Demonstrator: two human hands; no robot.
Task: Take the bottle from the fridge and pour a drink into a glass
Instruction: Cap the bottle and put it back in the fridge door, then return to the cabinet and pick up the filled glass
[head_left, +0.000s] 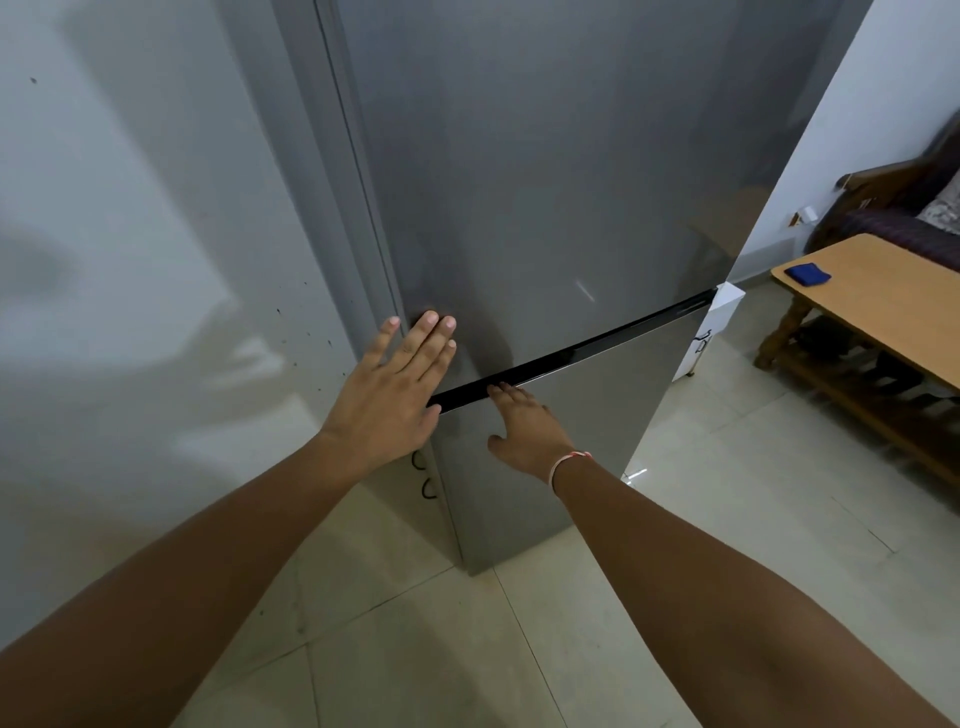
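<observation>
Fridge (545, 182): tall, grey brushed-metal finish, two doors, both closed, w/ a black recessed strip (571, 351) between upper and lower door. It stood directly ahead of both hands. Left hand (397, 384): fingers spread apart, palm flat on upper door near its left edge. Right hand (522, 431): fingertips hooked at the strip just above it, thumb apart; grip depth couldn't be determined. Wooden table (883, 296) was well to the right of right hand.
</observation>
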